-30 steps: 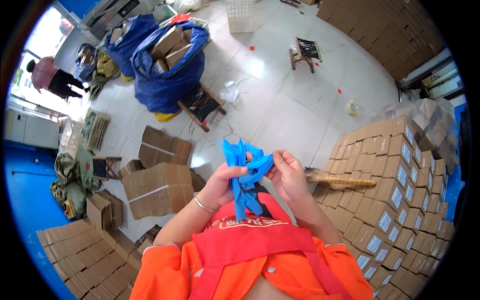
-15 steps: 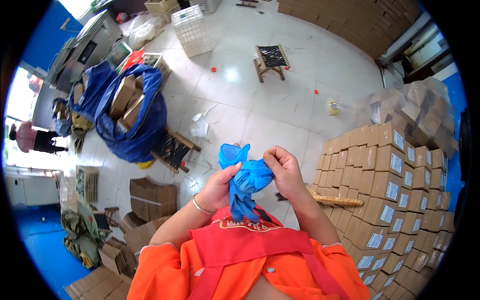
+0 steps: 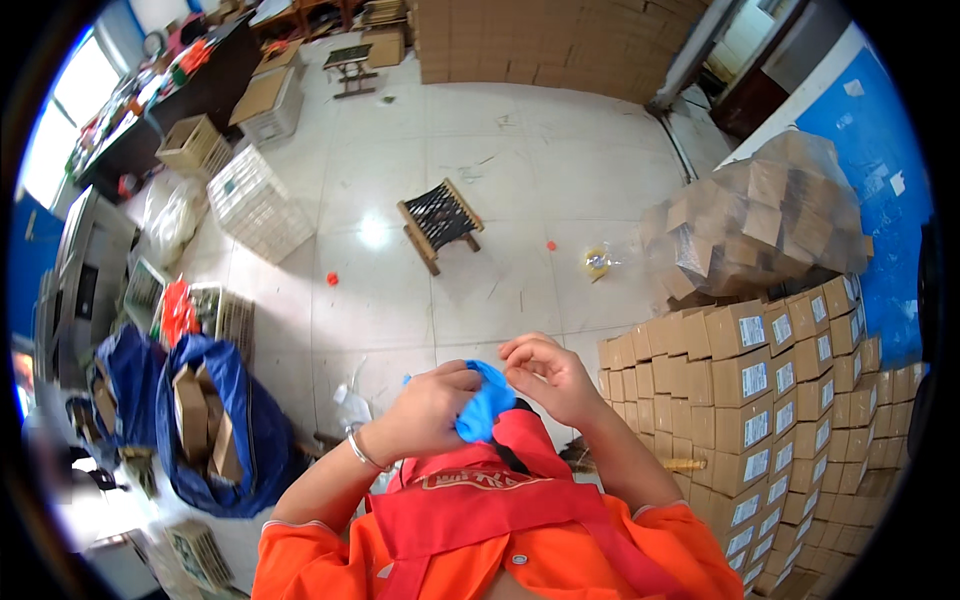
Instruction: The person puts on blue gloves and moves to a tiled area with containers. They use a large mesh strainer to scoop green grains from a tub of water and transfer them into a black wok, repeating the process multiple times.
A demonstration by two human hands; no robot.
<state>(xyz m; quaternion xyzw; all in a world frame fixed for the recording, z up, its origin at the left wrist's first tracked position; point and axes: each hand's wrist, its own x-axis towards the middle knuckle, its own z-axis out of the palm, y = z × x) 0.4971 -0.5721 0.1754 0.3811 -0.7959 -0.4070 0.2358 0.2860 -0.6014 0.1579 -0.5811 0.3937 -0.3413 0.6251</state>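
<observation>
**Thin blue glove in a one-sided grip: tear, drop and snag risks**

Glove just below mid-frame, crumpled, above the red apron. Gripped by the left hand, fingers curled in tightly, part of the blue hidden beneath. Right hand just beside, on the right of the glove: fingers loosely spread, half curled, nothing visibly pinched. Contact with the glove: cannot tell.

Risks, by judgement only:

1. Tear. Probable cause: hard pull on one edge of thin film, or a fingernail pressed through a stretched fold.

2. Wrong layer. Opening not readable among the creases; could lead to spreading an outer fold, then twisted or trapped glove fingers.

3. Drop. Grip seemingly from the left alone; if slackened before a firm pinch on the right, possible fall to the floor, perhaps near the plastic scrap left of centre, with dirt picked up there.

4. Snag. Bracelet on the left wrist, lower left of centre; could catch and nick film drawn across.

5. Bump. Stacked boxes at lower right, close to the right forearm; possible knock from a wide elbow swing.
</observation>
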